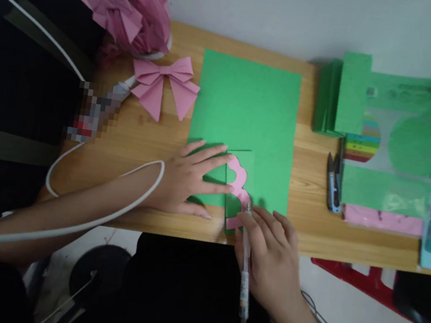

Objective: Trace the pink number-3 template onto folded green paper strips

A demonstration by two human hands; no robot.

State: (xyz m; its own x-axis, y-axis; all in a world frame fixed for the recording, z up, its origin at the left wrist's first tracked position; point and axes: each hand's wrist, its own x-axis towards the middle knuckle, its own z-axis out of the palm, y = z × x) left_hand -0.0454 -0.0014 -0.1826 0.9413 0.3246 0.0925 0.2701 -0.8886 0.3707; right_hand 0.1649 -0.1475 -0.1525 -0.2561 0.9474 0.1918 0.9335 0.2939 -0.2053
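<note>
Wood-grain bench, big matte green sheet lying flat on it. Our left hand flat, fingers spread, pinning narrow green strip at sheet's near edge, wavy pink template on top. Our right hand fingers pinched round slim clear pen, tip touching template's edge.

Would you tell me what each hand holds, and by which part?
The right hand grips a pen low on its barrel, near the tip; the left hand only presses flat on green paper.

Pixelated patch, green papers blurred
</note>
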